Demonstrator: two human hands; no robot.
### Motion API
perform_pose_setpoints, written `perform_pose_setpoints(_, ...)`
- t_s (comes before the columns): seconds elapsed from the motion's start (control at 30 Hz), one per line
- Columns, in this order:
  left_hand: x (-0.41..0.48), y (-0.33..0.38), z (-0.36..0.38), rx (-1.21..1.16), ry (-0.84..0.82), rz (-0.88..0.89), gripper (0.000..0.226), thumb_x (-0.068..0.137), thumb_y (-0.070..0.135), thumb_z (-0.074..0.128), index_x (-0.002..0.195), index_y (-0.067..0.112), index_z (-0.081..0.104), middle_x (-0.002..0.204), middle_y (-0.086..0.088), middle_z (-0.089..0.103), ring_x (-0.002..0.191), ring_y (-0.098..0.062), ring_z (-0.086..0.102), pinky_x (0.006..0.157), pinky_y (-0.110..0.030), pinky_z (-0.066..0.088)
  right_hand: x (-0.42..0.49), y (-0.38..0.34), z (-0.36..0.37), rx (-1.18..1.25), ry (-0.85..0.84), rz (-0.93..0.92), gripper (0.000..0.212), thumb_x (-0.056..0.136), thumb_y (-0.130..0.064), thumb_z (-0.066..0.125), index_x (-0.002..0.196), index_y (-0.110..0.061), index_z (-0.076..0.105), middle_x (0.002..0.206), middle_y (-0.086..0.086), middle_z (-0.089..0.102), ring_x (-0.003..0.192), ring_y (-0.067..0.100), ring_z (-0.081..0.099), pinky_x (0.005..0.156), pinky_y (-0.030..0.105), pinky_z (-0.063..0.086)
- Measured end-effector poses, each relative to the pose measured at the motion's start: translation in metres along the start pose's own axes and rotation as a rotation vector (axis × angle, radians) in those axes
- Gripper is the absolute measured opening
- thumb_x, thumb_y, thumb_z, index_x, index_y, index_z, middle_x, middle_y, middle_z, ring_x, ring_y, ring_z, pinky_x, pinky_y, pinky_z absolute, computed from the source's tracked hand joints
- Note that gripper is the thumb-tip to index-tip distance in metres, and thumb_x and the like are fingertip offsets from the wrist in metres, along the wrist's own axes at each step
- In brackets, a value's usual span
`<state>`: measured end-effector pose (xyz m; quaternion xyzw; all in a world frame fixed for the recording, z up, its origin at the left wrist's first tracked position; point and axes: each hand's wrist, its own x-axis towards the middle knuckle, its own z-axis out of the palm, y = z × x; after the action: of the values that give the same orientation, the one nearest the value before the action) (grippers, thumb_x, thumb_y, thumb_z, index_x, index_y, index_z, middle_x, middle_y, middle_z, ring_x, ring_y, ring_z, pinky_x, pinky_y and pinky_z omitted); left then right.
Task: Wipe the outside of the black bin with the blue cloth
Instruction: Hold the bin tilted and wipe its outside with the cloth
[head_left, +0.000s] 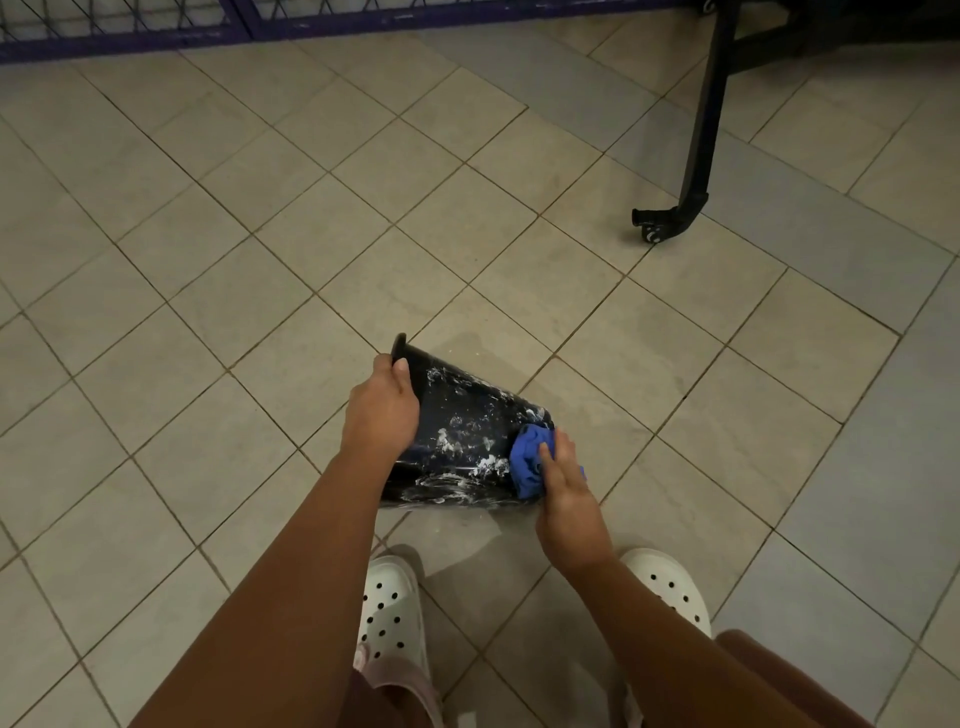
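Closest to me, two white clogs (390, 608) stand on the floor (234, 270), a tiled floor with beige squares, and both my bare forearms reach down past them. Just beyond my feet, in the near middle of the floor, the black bin (467, 415) lies tipped on its side, with its open mouth pointing up and left and its narrower base end pointing right. I cannot tell whether it rests on the tiles or is held just above them. White soapy smears streak its outer wall. My left hand (382, 410) grips the bin at the rim, fingers curled over the edge and thumb lying on the outside. My right hand (566, 493) holds the blue cloth (525, 460), bunched into a wad, and presses it against the wall at the base end, fingers laid across the top of it. Well apart, toward the far right corner, a black metal leg (698, 156) ends in a small caster. A dark blue railing (156, 44) runs along the floor's far edge.
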<state>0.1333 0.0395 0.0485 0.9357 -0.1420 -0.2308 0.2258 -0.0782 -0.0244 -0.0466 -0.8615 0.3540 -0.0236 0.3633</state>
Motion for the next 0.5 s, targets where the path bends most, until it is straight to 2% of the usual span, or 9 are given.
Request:
perform_pose_setpoints(0.07,0.000,0.001,-0.001,0.006,-0.002,0.006,0.040,0.106,0.033,0.024,0.128,0.008,0.045,0.094,-0.014,0.056,0.081,-0.024,0.054,0.065,-0.033,0.038,0.009,-0.007,-0.005,0.008,-0.012,-0.025,0.069,0.077,0.020,0.048,0.141,0.002,0.029,0.153,0.018,0.009,0.140,0.035,0.017,0.111,0.037,0.019)
perform_pose_setpoints(0.1,-0.001,0.002,-0.001,0.005,-0.002,0.008,0.040,0.106,0.033,0.024,0.128,0.008,0.045,0.095,-0.015,0.057,0.080,-0.023,0.053,0.065,-0.033,0.038,0.015,-0.009,-0.008,0.016,-0.021,-0.007,0.068,0.080,0.016,0.046,0.143,0.000,0.026,0.154,0.015,0.007,0.140,0.033,0.019,0.112,0.032,0.016)
perform_pose_setpoints(0.2,-0.001,0.002,-0.001,0.007,0.005,0.008,0.041,0.106,0.033,0.024,0.128,0.008,0.046,0.094,-0.014,0.057,0.079,-0.023,0.052,0.065,-0.033,0.037,0.027,-0.006,-0.017,0.039,-0.065,0.117,0.065,0.086,0.007,0.044,0.146,-0.008,0.023,0.156,0.006,0.011,0.127,0.030,0.043,0.106,0.032,0.032)
perform_pose_setpoints(0.3,0.000,0.004,-0.001,0.023,0.012,-0.004,0.041,0.106,0.033,0.023,0.128,0.008,0.046,0.091,-0.013,0.054,0.078,-0.023,0.051,0.065,-0.032,0.036,0.022,-0.007,-0.018,0.030,-0.070,0.137,0.063,0.087,0.004,0.043,0.146,-0.008,0.022,0.156,0.007,0.011,0.121,0.031,0.048,0.103,0.033,0.036)
perform_pose_setpoints(0.33,0.001,0.004,-0.001,0.023,0.011,-0.008,0.041,0.106,0.033,0.023,0.128,0.008,0.046,0.091,-0.013,0.055,0.078,-0.023,0.051,0.065,-0.033,0.036,0.017,-0.008,-0.015,0.009,-0.064,0.128,0.065,0.086,0.006,0.042,0.146,-0.007,0.021,0.156,0.008,0.009,0.126,0.032,0.044,0.105,0.033,0.034)
perform_pose_setpoints(0.4,0.002,0.004,-0.001,0.016,0.005,-0.016,0.041,0.106,0.033,0.023,0.128,0.008,0.046,0.095,-0.017,0.057,0.080,-0.024,0.051,0.065,-0.033,0.036,0.006,-0.010,-0.008,-0.019,-0.044,0.085,0.070,0.084,0.012,0.042,0.147,-0.006,0.016,0.155,0.011,0.003,0.139,0.030,0.022,0.113,0.034,0.024)
perform_pose_setpoints(0.5,0.001,0.004,-0.002,0.020,-0.002,-0.013,0.040,0.106,0.032,0.023,0.128,0.007,0.045,0.099,-0.018,0.059,0.074,-0.019,0.050,0.059,-0.024,0.035,0.005,-0.014,-0.008,-0.027,-0.046,0.011,0.079,0.083,0.014,0.041,0.146,-0.016,0.004,0.152,0.002,-0.008,0.141,0.020,-0.008,0.114,0.033,0.009)
